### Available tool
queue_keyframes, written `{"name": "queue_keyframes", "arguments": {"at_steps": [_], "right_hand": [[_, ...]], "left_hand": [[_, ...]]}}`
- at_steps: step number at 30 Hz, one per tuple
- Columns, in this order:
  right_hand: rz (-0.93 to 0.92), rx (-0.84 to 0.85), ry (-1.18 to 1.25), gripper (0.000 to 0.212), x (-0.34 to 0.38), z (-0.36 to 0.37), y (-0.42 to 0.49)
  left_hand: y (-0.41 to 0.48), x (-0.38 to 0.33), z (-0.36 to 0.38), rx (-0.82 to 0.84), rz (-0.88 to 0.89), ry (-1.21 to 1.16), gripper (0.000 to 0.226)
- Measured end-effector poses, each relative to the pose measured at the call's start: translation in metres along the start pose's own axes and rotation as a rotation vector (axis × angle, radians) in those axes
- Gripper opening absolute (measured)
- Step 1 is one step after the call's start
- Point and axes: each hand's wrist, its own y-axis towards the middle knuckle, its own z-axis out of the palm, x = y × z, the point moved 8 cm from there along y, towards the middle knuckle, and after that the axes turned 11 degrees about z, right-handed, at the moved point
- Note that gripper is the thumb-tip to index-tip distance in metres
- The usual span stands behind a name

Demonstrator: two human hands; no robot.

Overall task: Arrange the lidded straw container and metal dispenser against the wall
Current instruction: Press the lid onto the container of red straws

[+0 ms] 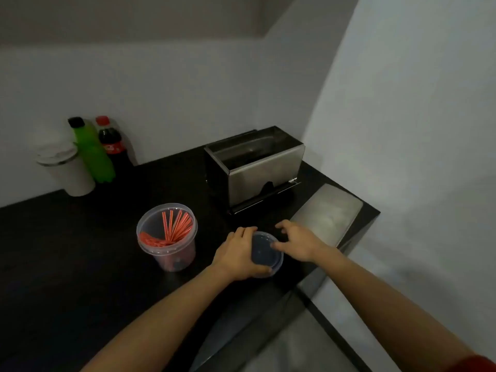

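A clear round plastic container (167, 237) holding red straws stands uncovered on the dark counter (67, 251). To its right my left hand (236, 256) grips a clear round lid (265, 253) by its left and near edge. My right hand (298, 241) rests fingers spread on the lid's far right edge, touching it. Behind the hands, in the corner by the walls, stands the metal dispenser (255, 167), an open-topped steel box with a slot at its base.
A white lidded cup (67, 170), a green bottle (92, 154) and a cola bottle (112, 146) stand against the back wall at left. A flat metal plate (327, 213) lies at the counter's right end. The counter edge runs close below my hands.
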Motion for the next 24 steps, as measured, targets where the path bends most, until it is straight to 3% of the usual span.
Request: {"name": "queue_keyframes", "arguments": {"at_steps": [8, 18, 24], "right_hand": [[-0.082, 0.033, 0.088, 0.056, 0.001, 0.015, 0.004], [-0.071, 0.097, 0.304, 0.062, -0.005, 0.021, 0.002], [-0.083, 0.052, 0.443, 0.055, 0.002, 0.015, 0.003]], "left_hand": [[-0.001, 0.005, 0.014, -0.046, -0.053, 0.046, 0.112], [-0.008, 0.000, 0.018, -0.082, -0.080, 0.014, 0.116], [-0.014, -0.003, 0.009, -0.161, -0.110, -0.035, 0.116]]}}
